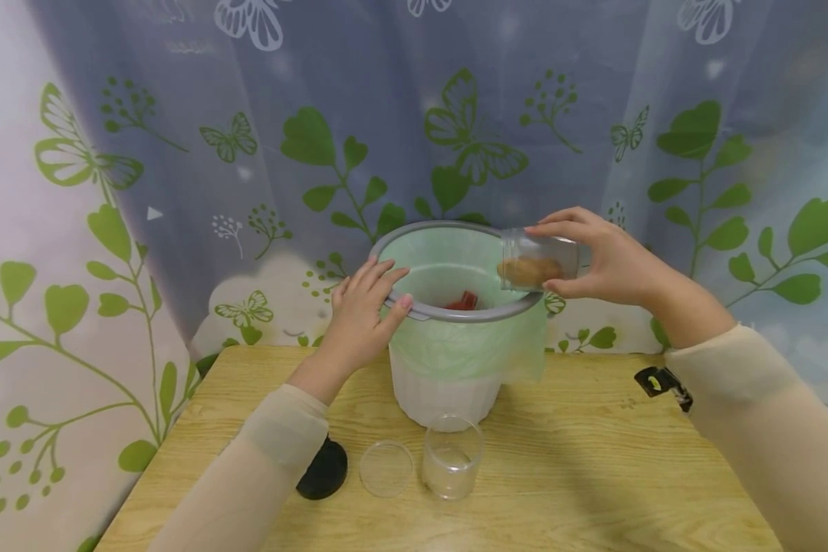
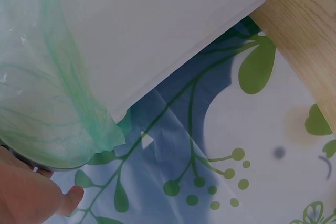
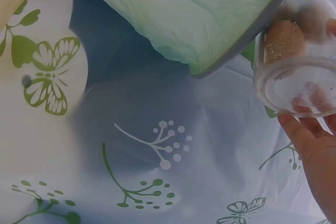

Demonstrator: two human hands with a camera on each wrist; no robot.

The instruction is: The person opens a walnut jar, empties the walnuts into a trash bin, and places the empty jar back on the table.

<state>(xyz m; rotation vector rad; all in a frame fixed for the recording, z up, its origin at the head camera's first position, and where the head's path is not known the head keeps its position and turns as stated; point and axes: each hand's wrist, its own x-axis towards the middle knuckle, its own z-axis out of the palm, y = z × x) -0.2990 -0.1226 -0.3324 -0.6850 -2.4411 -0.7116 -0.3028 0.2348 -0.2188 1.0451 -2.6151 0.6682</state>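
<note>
In the head view my right hand [image 1: 617, 257] grips a clear jar [image 1: 559, 249], tipped on its side with its mouth at the bin's right rim. Brown pieces lie in the jar; the right wrist view shows pale specks on one brown piece [image 3: 283, 40]. My left hand [image 1: 366, 314] rests on the left rim of a white trash bin [image 1: 445, 387], fingers spread over the edge. A pale green bag [image 1: 455, 345] lines the bin, folded down outside below the grey rim [image 1: 483, 313]. Inside lies a dark red item [image 1: 464, 301].
On the wooden table [image 1: 559, 460], in front of the bin, stand a clear cup [image 1: 451, 460], a clear round lid [image 1: 386, 468] and a black round lid [image 1: 324, 469]. A small black object [image 1: 655, 381] is by the right sleeve. A patterned curtain [image 1: 386, 100] hangs close behind.
</note>
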